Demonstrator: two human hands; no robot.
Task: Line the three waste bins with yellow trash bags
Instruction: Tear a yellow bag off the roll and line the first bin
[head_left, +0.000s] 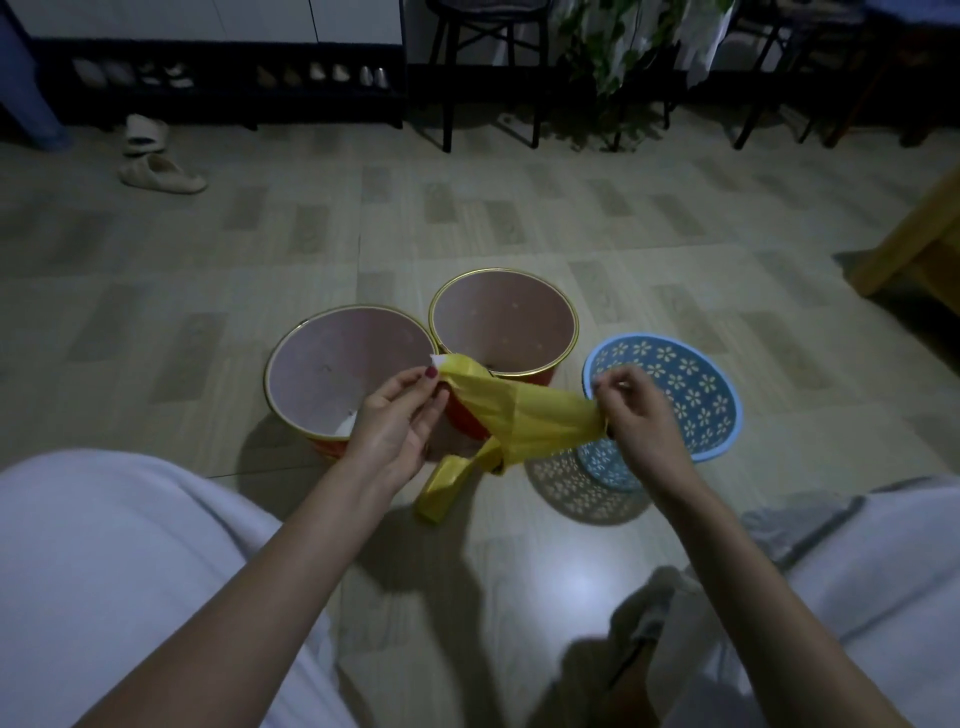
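Yellow trash bag (524, 413) between both hands' pinching fingers; no legible writing

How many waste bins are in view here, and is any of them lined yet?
3, none lined. A red bin at left, a second red bin touching it behind-right, and a blue flower-pattern basket at right. None seems hidden.

Thin plastic film, shiny tins and glossy tile

The yellow trash bag (524, 415) looks like smooth, thin plastic; two red bins (332, 441) (540, 376) have shiny gold-coloured rims; the blue basket (727, 415) is perforated plastic; the floor (571, 571) is glossy tile.
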